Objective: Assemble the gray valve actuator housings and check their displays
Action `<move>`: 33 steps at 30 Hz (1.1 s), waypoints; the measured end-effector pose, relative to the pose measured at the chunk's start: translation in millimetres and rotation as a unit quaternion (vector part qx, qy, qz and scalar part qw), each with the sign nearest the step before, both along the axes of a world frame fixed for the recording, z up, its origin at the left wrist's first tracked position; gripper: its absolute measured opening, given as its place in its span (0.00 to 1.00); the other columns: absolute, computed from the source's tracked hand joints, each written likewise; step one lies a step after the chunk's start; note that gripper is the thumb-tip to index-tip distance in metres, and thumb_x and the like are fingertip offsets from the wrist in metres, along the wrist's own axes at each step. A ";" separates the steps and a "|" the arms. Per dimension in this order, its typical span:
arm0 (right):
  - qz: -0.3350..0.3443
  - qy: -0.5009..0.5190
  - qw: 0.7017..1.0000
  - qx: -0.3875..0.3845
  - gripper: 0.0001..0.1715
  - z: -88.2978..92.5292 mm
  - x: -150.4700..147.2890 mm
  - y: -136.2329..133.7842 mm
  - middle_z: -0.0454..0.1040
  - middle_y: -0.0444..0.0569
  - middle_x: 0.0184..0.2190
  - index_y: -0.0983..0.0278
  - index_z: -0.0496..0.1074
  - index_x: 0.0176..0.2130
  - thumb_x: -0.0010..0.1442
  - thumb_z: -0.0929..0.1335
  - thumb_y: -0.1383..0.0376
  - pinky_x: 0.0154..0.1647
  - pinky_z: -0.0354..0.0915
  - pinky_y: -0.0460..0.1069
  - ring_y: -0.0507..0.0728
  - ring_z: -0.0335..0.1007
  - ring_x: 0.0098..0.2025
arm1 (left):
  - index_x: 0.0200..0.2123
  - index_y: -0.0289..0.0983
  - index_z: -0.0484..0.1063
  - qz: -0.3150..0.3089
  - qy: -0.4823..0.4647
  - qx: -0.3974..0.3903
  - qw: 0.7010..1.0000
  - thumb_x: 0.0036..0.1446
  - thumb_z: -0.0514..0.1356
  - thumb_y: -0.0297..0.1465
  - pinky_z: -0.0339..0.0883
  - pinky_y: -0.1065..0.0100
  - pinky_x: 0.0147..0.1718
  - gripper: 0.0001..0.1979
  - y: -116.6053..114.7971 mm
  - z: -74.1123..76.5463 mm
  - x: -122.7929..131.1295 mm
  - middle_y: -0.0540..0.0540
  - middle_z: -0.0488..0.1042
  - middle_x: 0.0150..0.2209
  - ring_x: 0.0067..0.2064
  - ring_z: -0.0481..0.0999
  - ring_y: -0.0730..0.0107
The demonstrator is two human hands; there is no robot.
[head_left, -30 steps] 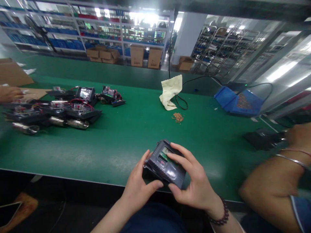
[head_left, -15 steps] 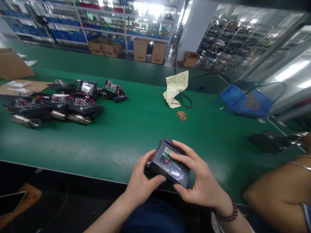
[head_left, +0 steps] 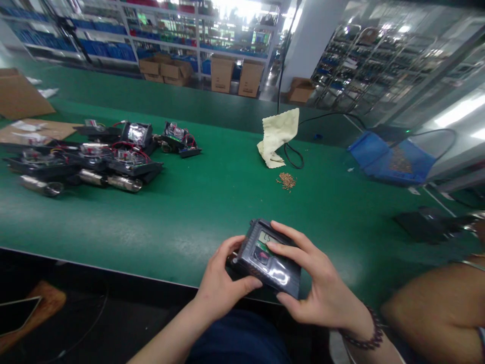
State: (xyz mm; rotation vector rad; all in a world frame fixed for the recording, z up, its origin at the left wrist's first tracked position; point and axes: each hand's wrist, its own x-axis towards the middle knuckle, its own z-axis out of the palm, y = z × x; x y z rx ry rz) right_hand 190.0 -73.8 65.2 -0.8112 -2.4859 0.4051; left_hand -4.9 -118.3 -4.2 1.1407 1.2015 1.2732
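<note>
Between my hands is a dark grey boxy device (head_left: pixel 278 265) with a small display and a glossy front, held over the near edge of the green bench. My left hand (head_left: pixel 223 283) grips its left side, thumb along the lower edge. My right hand (head_left: pixel 316 278) clasps the right side, with the index fingertip resting by the display and the thumb underneath. A metal part shows at the device's left end, partly covered by my left fingers. Beyond it, a small heap of brass-coloured screws (head_left: pixel 287 181) lies on the bench near a pale yellow cloth (head_left: pixel 279 134).
Several opened device housings (head_left: pixel 129 161) with wires and metal tubes lie at left, by a cardboard sheet (head_left: pixel 64 130). A blue bin (head_left: pixel 415 169) with small parts stands at right. Another person's arm (head_left: pixel 435 308) is at lower right, near another dark device (head_left: pixel 424 222).
The whole view has shifted slightly. The device is tilted a little differently, and more of the metal part shows at its left end. Both hands keep their hold.
</note>
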 end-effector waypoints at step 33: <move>-0.149 0.199 0.936 -0.249 0.42 -39.2 1.7 -63.1 0.57 0.56 0.63 0.56 0.44 0.66 0.60 0.66 0.55 0.56 0.66 0.56 0.62 0.63 0.59 | 0.65 0.37 0.49 -0.095 0.023 -0.050 0.994 0.48 0.58 0.37 0.60 0.47 0.57 0.41 -44.0 5.6 -14.7 0.35 0.63 0.59 0.56 0.68 0.50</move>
